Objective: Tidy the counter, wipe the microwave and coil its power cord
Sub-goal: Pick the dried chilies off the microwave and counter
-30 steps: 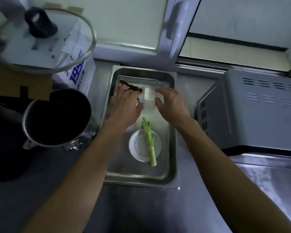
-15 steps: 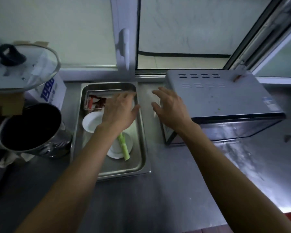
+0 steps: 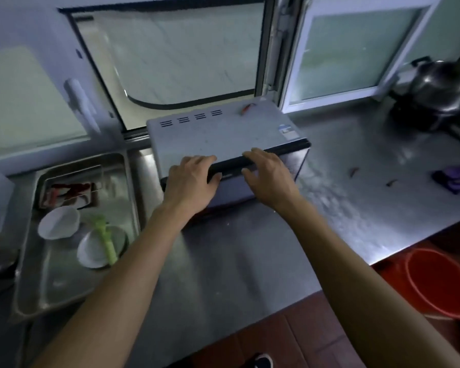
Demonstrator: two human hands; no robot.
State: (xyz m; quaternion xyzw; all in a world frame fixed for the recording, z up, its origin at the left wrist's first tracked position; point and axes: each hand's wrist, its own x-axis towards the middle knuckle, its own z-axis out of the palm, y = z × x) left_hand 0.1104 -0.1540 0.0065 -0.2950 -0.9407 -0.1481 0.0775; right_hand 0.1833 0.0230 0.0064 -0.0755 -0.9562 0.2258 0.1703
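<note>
A: Where's the grey box-shaped microwave [image 3: 223, 134]?
B: Far on the stainless steel surface [image 3: 237, 261], backed against the window, its dark front facing near.

A: And the hands?
B: The left hand [image 3: 190, 181] lies over the top front edge at the left, fingers laid flat on the lid, thumb down the front. The right hand [image 3: 270, 175] lies just beside it on the same edge, fingers spread and lightly bent. Neither is wrapped round anything.

A: What lies to the left?
B: A shallow steel tray [image 3: 72, 290] carrying a white bowl [image 3: 59, 223], a white saucer [image 3: 92, 253] with a green stalk [image 3: 106, 240] across it, and a clear box with something red inside [image 3: 69, 192].

A: To the right?
B: A purple object [image 3: 454, 177] on the surface, a dark wok [image 3: 441, 91] far right, a red plastic bucket [image 3: 441, 282] on the floor.
</note>
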